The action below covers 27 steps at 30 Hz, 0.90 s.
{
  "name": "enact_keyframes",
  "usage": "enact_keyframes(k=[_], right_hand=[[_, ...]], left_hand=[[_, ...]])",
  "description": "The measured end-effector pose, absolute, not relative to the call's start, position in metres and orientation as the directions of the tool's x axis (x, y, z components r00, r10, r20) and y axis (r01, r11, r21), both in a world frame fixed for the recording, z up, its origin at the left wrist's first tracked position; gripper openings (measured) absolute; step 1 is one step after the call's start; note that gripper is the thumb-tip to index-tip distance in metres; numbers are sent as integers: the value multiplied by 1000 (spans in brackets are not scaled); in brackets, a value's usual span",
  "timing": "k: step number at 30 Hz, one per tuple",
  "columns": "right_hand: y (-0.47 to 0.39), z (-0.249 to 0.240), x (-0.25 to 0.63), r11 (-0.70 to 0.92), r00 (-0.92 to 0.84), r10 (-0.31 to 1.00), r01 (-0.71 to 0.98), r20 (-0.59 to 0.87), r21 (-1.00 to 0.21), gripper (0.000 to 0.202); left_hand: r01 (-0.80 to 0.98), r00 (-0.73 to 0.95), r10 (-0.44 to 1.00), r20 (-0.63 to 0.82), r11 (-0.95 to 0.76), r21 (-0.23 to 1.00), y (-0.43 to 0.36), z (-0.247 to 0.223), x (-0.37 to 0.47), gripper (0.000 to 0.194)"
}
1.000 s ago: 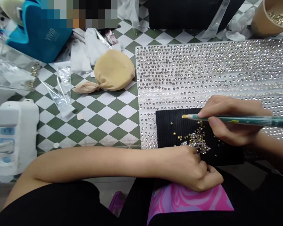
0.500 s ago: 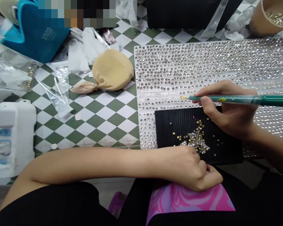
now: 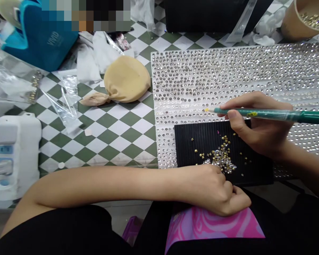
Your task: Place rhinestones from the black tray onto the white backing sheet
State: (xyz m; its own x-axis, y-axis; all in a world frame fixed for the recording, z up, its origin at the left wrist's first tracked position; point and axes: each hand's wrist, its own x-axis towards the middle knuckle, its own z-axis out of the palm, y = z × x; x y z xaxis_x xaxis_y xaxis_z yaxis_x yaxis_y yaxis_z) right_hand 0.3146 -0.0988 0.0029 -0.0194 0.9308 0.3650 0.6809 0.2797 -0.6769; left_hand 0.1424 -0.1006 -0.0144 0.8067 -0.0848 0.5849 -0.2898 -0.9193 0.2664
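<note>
My right hand (image 3: 257, 124) is closed around a green pen (image 3: 273, 115), thumb and forefinger near its pale front end. The pen's yellow tip is at the rows of a white sheet set with clear rhinestones (image 3: 191, 76); whether it touches cannot be told. Below it lies a ridged black tray (image 3: 186, 141) with a heap of loose gold-backed rhinestones (image 3: 223, 159) and several scattered ones. My left hand (image 3: 215, 187) is a fist at the tray's near edge, above a pink swirled sheet (image 3: 218, 226). The curled fingers hide whatever may be inside.
A tied beige pouch (image 3: 129, 78) lies left of the sheet on the checkered table (image 3: 108, 141). Farther back are a teal holder (image 3: 42, 39), plastic bags (image 3: 69, 102), a black box (image 3: 212, 16) and a tub of stones (image 3: 292, 23). A white power strip (image 3: 23, 148) is at left.
My right hand and the pen have shifted very slightly to the right, with the pen's back end a little lower. My left hand stays where it was.
</note>
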Motion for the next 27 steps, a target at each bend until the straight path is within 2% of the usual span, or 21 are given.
enact_keyframes(k=[3,7,9,15,27], right_hand=[[-101,8,313,351,-82,914,650,397,-674,14],[-101,15,309,449,-328,891,528,315,-721,11],[-100,15,307,468,-388,873,502,294,-728,10],[-101,9,309,496,-463,843,468,275,-731,13],[-101,10,309,488,-435,853,471,288,-735,10]], left_hand=[[-292,810,-89,580,-919,266,-100,-15,142,7],[-287,808,-85,583,-921,264,-102,-16,142,6],[-283,796,-71,601,-921,267,-102,-17,142,6],[-279,778,-51,626,-921,273,-103,-20,144,5],[-281,788,-62,613,-922,268,-103,-19,143,7]])
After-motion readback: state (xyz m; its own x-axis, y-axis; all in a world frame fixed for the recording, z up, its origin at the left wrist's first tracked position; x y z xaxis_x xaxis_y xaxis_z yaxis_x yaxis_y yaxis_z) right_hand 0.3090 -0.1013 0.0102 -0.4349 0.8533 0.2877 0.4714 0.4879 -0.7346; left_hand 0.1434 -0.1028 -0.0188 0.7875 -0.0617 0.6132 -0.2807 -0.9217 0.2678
